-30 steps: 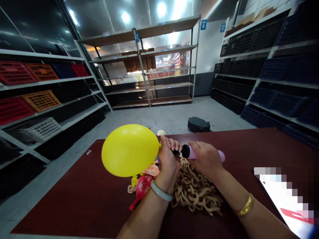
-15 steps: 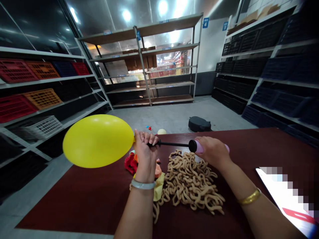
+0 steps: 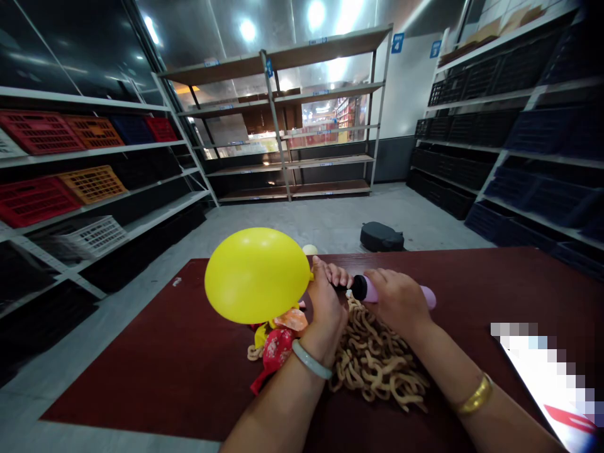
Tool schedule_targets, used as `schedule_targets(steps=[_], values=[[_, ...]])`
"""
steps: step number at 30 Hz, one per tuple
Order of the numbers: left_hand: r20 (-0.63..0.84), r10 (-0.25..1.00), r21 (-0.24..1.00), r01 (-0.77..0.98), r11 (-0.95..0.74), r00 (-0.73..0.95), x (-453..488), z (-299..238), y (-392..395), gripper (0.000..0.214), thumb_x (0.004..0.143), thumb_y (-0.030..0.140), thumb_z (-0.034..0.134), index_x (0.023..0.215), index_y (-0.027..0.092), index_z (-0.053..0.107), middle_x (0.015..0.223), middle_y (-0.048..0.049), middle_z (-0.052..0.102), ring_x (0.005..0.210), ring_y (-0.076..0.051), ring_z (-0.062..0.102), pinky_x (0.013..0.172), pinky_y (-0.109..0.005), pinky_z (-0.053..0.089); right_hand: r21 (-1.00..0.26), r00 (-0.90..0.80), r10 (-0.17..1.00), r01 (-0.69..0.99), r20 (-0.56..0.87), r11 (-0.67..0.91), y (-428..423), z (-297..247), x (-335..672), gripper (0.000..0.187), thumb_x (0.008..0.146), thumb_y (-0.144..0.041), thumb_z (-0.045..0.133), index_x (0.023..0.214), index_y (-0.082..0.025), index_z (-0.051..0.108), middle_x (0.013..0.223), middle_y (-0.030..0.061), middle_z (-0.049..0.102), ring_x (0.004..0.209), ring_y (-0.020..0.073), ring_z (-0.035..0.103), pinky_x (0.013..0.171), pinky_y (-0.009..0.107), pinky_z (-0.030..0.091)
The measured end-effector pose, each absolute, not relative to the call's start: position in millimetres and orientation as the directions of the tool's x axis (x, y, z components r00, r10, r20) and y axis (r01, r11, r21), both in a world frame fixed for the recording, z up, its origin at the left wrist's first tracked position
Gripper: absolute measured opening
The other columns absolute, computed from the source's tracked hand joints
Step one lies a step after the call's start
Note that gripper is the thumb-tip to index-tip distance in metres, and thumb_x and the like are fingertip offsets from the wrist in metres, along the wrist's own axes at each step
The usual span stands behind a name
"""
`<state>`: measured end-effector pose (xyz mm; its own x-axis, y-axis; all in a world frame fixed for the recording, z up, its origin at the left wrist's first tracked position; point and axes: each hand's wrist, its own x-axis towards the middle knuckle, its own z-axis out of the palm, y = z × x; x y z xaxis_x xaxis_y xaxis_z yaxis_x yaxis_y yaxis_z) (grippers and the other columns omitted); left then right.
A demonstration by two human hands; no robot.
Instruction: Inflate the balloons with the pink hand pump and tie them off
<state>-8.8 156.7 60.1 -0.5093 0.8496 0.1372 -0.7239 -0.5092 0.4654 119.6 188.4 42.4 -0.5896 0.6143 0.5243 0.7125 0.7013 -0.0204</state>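
Note:
An inflated yellow balloon points left above the table, its neck at my left hand. Those fingers are closed round the neck and the black end of a hand balloon pump. My right hand wraps round the pump's light purple barrel, close to my left hand; little of the rod shows between them. Below my hands lies a heap of beige, curled, rope-like pieces. Beside my left wrist are a crumpled red piece with a pale print and an orange crumpled piece, partly hidden by the balloon.
The dark red table spreads under everything. A bright slab with a blurred screen lies at its right. On the floor beyond sits a black case. Metal shelves stand behind; crates fill racks at both sides.
My left hand has moved right toward my right hand, bringing the balloon along. The pump's long exposed rod has slid into the barrel. The red piece now shows beside my left wrist.

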Motion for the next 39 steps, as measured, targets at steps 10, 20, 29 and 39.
schedule_targets(steps=[10,20,29,39], values=[[0.054,0.811,0.489,-0.693,-0.530,-0.582,-57.1,71.2,157.2,0.047,0.084,0.046,0.057,0.059,0.019,0.028,0.044,0.0074,0.025,0.037,-0.007,0.029,0.041,-0.023,0.023,-0.078,-0.623,0.624,0.676,0.472,0.733,216.3,27.1,126.1,0.040,0.077,-0.043,0.060,0.109,-0.018,0.059,0.101,0.0089,0.067,0.089,0.0234,0.061,0.078,0.031,0.041],[0.213,0.738,0.416,-0.624,-0.661,-0.640,-92.8,92.2,139.3,0.047,0.084,0.043,0.058,0.060,0.019,0.026,0.045,0.0076,0.023,0.038,-0.006,0.028,0.041,-0.021,0.023,0.016,-0.601,0.582,0.703,0.548,0.711,222.4,37.7,143.7,0.046,0.078,-0.045,0.058,0.111,-0.012,0.057,0.100,0.0128,0.065,0.091,0.0259,0.057,0.078,0.034,0.036],[0.145,0.783,0.474,-0.652,-0.592,-0.605,-34.8,74.6,150.2,0.046,0.085,0.049,0.054,0.061,0.019,0.030,0.045,0.0072,0.024,0.038,-0.007,0.028,0.041,-0.022,0.023,-0.023,-0.607,0.586,0.684,0.536,0.729,199.0,40.3,124.3,0.042,0.079,-0.041,0.057,0.111,-0.014,0.057,0.097,0.0116,0.063,0.088,0.0254,0.054,0.076,0.034,0.033],[0.179,0.807,0.501,-0.654,-0.567,-0.563,-11.4,60.7,152.2,0.048,0.083,0.052,0.056,0.059,0.019,0.031,0.045,0.0063,0.027,0.039,-0.008,0.031,0.043,-0.024,0.028,-0.087,-0.608,0.607,0.666,0.512,0.741,189.4,36.9,114.6,0.040,0.077,-0.037,0.060,0.110,-0.015,0.056,0.099,0.0106,0.064,0.089,0.0250,0.055,0.077,0.033,0.035]])
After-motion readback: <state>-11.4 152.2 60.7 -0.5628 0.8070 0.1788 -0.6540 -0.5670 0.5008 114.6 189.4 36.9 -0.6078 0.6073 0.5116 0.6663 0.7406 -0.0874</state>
